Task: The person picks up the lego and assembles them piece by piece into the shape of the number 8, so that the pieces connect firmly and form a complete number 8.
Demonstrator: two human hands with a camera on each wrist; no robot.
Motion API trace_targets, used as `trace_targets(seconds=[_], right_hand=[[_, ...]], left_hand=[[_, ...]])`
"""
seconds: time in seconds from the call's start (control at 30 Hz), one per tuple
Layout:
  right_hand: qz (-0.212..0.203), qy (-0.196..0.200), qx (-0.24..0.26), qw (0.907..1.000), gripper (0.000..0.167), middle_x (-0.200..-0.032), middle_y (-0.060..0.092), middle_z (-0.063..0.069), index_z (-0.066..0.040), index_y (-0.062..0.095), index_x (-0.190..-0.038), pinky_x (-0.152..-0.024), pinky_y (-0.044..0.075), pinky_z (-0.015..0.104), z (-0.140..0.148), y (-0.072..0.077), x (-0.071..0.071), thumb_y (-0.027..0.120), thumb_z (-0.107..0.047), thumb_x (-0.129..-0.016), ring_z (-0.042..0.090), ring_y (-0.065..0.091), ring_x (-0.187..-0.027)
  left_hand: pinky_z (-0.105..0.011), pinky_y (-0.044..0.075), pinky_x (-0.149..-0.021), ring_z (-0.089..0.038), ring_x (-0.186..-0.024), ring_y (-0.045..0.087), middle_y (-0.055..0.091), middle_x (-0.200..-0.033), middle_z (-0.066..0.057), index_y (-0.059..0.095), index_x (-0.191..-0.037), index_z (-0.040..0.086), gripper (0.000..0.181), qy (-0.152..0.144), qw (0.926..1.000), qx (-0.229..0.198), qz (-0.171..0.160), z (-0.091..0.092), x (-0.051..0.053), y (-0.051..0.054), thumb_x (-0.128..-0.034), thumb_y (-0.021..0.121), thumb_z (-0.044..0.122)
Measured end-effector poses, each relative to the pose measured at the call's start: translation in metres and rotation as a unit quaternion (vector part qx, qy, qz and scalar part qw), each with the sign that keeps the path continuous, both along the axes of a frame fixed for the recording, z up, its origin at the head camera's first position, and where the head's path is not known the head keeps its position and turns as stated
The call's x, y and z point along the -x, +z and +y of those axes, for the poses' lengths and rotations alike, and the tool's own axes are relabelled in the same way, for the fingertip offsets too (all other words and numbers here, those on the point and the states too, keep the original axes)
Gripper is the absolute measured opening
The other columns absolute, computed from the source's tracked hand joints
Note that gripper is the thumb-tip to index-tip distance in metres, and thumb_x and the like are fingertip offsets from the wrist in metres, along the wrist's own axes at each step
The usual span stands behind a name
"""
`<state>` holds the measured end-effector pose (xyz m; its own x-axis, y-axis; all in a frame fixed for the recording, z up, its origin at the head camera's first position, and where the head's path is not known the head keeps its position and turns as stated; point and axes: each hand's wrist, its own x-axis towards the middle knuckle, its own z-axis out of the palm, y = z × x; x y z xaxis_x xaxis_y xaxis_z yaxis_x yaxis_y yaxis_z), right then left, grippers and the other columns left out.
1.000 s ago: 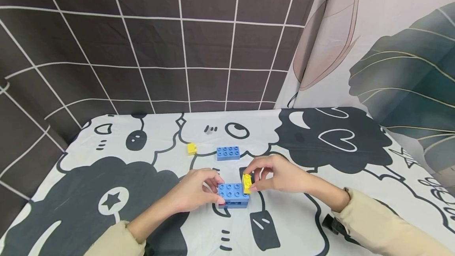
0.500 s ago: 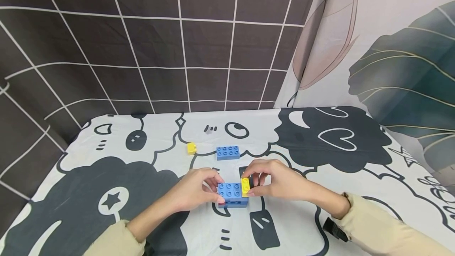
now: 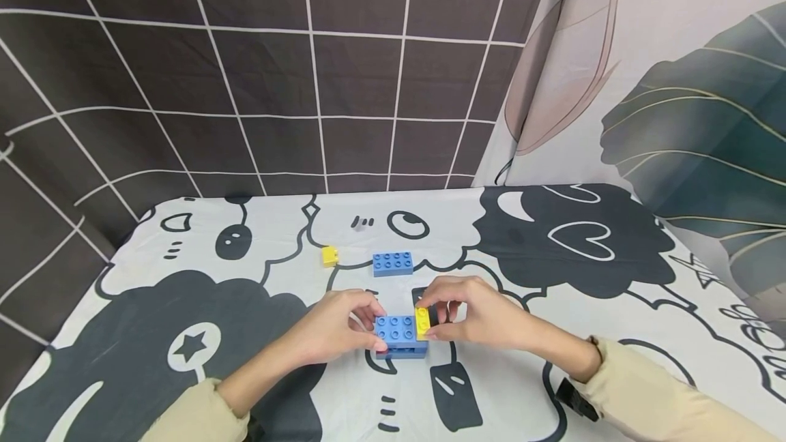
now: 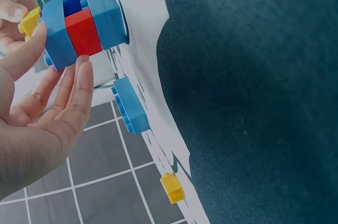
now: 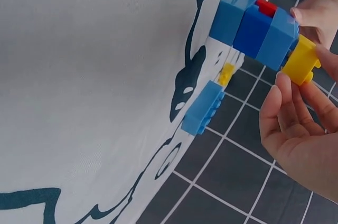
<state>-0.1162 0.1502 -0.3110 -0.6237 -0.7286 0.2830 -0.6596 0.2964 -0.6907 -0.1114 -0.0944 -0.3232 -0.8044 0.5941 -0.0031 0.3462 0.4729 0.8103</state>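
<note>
A block stack stands in front of me, a blue brick (image 3: 394,330) on top and another blue brick (image 5: 231,19) at the bottom. Between them sit a red block (image 4: 83,31) on the left and a darker blue block (image 5: 252,33) on the right. My left hand (image 3: 336,330) grips the stack's left end, thumb on the near side and fingers on the far side. With thumb and fingertips, my right hand (image 3: 479,307) pinches a yellow brick (image 3: 422,323) at the right end of the stack's top. Whether it is fully seated I cannot tell.
Behind the stack lies a loose blue brick (image 3: 393,264) with several studs. Left of it is a small yellow brick (image 3: 329,256). A black-and-white cartoon cloth (image 3: 245,387) covers the table, and a dark grid-patterned curtain (image 3: 258,74) hangs at the back.
The yellow brick in my right hand has come down and slightly left, from a tilted pose to flat along the stack's right end. My left hand stays in place.
</note>
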Motion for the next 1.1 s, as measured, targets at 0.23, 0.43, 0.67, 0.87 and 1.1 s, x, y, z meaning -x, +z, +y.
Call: trace_targets(seconds=[0.23,0.43,0.67,0.87,1.1], right_hand=[[0.009,-0.007,-0.003,0.9999,0.028,-0.089,0.062,-0.001,-0.004,0.066,-0.097,-0.056,0.048,0.024,0.0,-0.001,-0.002,0.076,-0.002,-0.07,0.011,0.053,-0.065],[0.005,-0.001,0.005,1.0,0.027,-0.088,0.061,-0.001,-0.004,0.066,-0.096,-0.056,0.048,0.025,0.001,-0.002,-0.001,0.076,-0.003,-0.071,0.012,0.053,-0.064],[-0.007,-0.002,0.002,1.0,0.027,-0.09,0.062,-0.001,-0.004,0.066,-0.097,-0.056,0.048,0.027,0.001,-0.002,-0.002,0.076,-0.004,-0.072,0.011,0.054,-0.064],[-0.008,-0.006,-0.002,0.9999,0.027,-0.091,0.062,-0.001,-0.005,0.066,-0.098,-0.056,0.047,0.027,0.002,-0.002,-0.003,0.076,-0.004,-0.072,0.01,0.054,-0.064],[-0.009,-0.009,-0.005,0.9999,0.027,-0.092,0.063,-0.002,-0.006,0.066,-0.098,-0.056,0.047,0.026,0.002,-0.001,-0.003,0.076,-0.006,-0.072,0.007,0.053,-0.064]], left_hand=[[-0.022,0.049,-0.069,-0.013,-0.078,0.058,0.06,-0.082,0.003,0.064,-0.093,0.004,0.029,-0.013,0.9999,0.003,-0.006,-0.002,0.002,0.0,-0.0712,0.078,0.016],[-0.025,0.049,-0.077,-0.016,-0.085,0.059,0.064,-0.089,-0.004,0.064,-0.1,0.0,0.03,-0.04,0.9989,-0.011,-0.022,-0.014,0.017,-0.001,-0.0765,0.074,0.016],[-0.036,0.049,-0.076,-0.022,-0.089,0.059,0.064,-0.098,-0.011,0.064,-0.102,0.0,0.03,0.072,0.9951,0.042,0.053,-0.028,0.046,-0.004,-0.0777,0.072,0.015],[-0.045,0.045,-0.08,-0.03,-0.098,0.056,0.062,-0.105,-0.014,0.062,-0.108,0.0,0.034,0.151,0.9821,0.098,0.056,-0.036,0.068,-0.008,-0.0788,0.07,0.015],[-0.043,0.044,-0.081,-0.03,-0.094,0.054,0.06,-0.105,-0.018,0.059,-0.111,-0.004,0.04,0.176,0.9738,0.134,0.053,-0.04,0.084,-0.012,-0.0765,0.072,0.011]])
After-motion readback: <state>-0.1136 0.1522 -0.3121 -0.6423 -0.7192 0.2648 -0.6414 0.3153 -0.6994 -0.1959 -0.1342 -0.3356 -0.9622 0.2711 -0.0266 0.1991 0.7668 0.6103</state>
